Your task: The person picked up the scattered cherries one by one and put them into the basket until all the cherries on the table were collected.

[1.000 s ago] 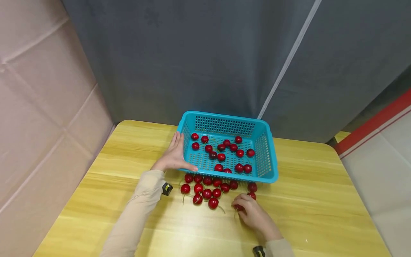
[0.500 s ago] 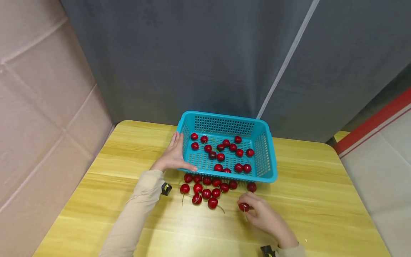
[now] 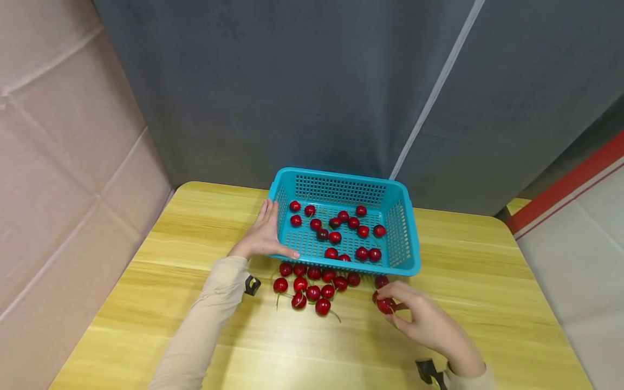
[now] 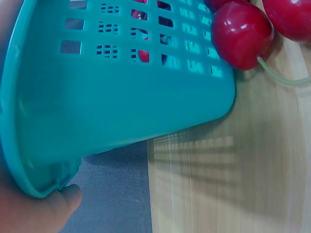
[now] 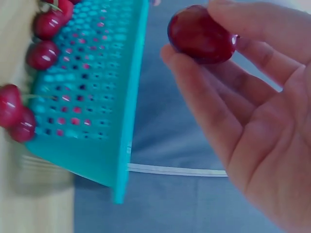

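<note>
A blue plastic basket (image 3: 408, 211) with perforated sides holds several red cherries (image 3: 335, 237). My left hand (image 3: 262, 234) holds the basket's near left corner, thumb along the front rim and fingers along the left side. In the left wrist view a fingertip (image 4: 73, 196) shows at the rim. To the right of the loose cherries, my right hand (image 3: 429, 319) pinches one cherry (image 5: 201, 35) between thumb and fingers, its dark red skin plain in the right wrist view. Another cherry (image 3: 382, 281) lies just beyond those fingertips, close to the basket's front.
Several cherries with stems (image 3: 313, 293) lie on the wooden table (image 3: 170, 260) along the basket's front side. A grey curtain (image 3: 273, 97) hangs behind the table. A pinkish padded wall (image 3: 63, 162) stands at the left, with a white, red-edged panel (image 3: 585, 227) at the right.
My right hand has moved right and slightly outward, with the pinched cherry carried along. The left hand stays at the basket, and the basket and remaining cherries look unmoved.
</note>
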